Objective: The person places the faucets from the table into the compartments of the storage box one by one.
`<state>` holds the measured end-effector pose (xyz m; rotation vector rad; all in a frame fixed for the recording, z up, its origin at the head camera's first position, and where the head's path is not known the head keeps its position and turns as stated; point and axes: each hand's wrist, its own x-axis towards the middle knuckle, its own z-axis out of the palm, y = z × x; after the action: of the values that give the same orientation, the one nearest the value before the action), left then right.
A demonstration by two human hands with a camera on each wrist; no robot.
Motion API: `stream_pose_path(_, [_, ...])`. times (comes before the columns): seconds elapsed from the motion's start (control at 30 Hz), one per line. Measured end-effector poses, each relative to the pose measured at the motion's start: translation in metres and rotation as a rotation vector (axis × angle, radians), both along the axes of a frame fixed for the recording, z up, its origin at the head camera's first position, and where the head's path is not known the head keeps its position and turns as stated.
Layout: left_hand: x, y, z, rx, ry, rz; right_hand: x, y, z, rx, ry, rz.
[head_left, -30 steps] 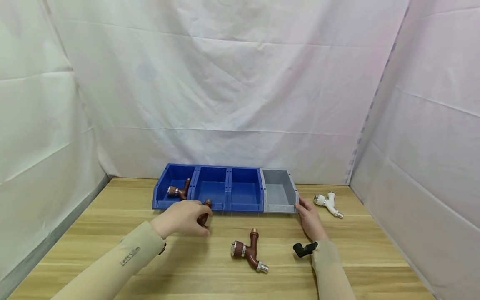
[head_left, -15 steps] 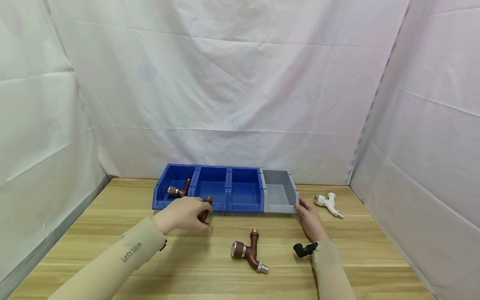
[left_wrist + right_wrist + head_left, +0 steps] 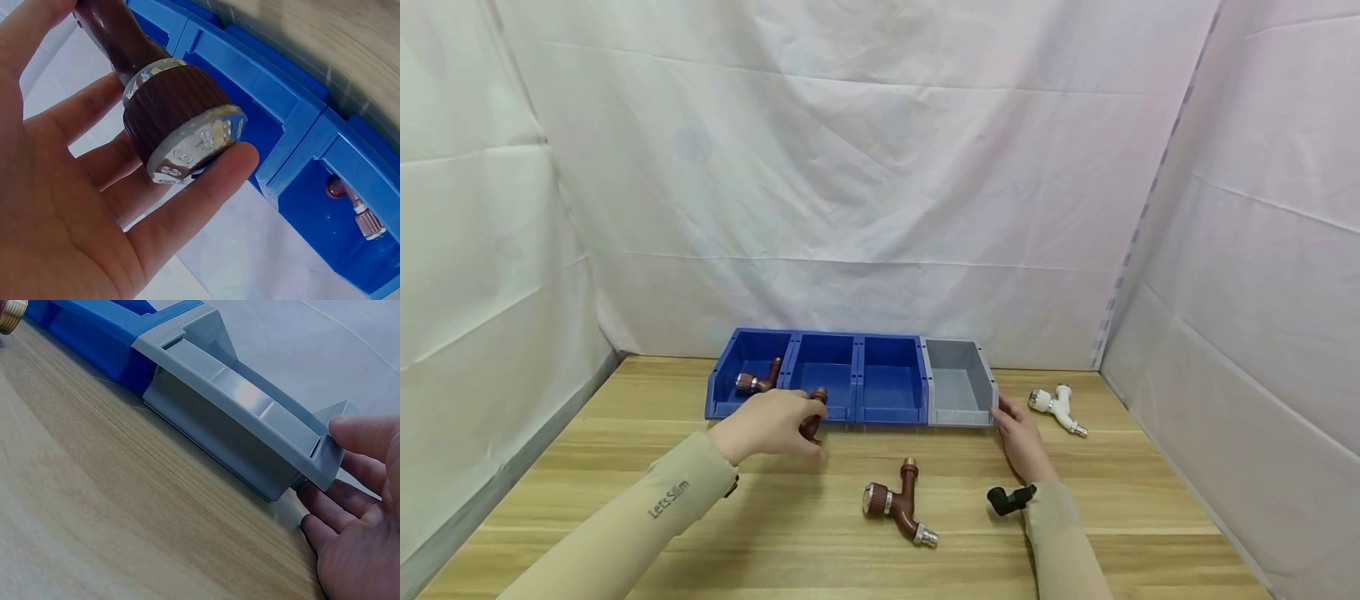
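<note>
My left hand grips a brown tap at the front edge of the second blue bin. In the left wrist view the tap's ribbed knob with its silvery cap sits between thumb and fingers, while its far end runs out of view. My right hand holds the front right corner of the grey bin, thumb on the rim and other fingers beneath and beside it. Inside the leftmost blue bin lies another brown tap.
A third brown tap lies on the wooden table in front of the bins. To the right of the grey bin is a white tap. Another blue bin stands between the second bin and the grey one. White sheeting closes off the back.
My left hand has shifted slightly forward and right with the brown tap, which now overlaps the second bin's front more. The right hand stays at the grey bin's corner.
</note>
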<state>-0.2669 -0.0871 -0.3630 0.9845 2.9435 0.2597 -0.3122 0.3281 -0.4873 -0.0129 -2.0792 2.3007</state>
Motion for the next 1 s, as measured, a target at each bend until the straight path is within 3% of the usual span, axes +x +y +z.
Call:
stream_pose_path(0.27, [0.000, -0.001, 0.003, 0.011, 0.026, -0.016, 0.001, 0.000, -0.001, 0.012, 0.004, -0.003])
stream_pose_path(0.6, [-0.007, -0.003, 0.006, 0.024, 0.004, 0.029, 0.000, -0.001, -0.004, 0.028, 0.008, -0.030])
stream_pose_path(1.0, [-0.008, -0.001, 0.016, 0.008, 0.001, 0.045, 0.000, -0.002, -0.003, 0.012, 0.006, -0.036])
